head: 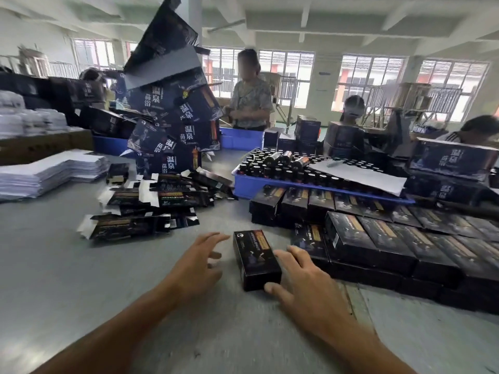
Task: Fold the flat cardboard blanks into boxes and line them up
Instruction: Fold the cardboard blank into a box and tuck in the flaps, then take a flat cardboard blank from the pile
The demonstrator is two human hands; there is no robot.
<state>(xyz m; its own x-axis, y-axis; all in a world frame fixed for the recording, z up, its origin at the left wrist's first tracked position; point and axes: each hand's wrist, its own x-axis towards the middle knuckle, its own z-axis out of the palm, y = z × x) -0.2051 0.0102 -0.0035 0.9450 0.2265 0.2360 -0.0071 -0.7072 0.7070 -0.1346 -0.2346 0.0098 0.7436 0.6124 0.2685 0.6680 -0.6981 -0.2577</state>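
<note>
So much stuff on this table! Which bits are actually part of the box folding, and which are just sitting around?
Part of the job:
- folded box, touched by the right hand
- left hand, open beside it
- pile of flat blanks
- rows of finished boxes

Just lying about:
- blue tray of bottles
- stack of white sheets
- tall tower of big boxes

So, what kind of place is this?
Probably a factory packing room: a pile of flat dark cardboard blanks, rows of folded dark cardboard boxes, and a blue plastic crate of dark bottles on a long grey worktable.
</note>
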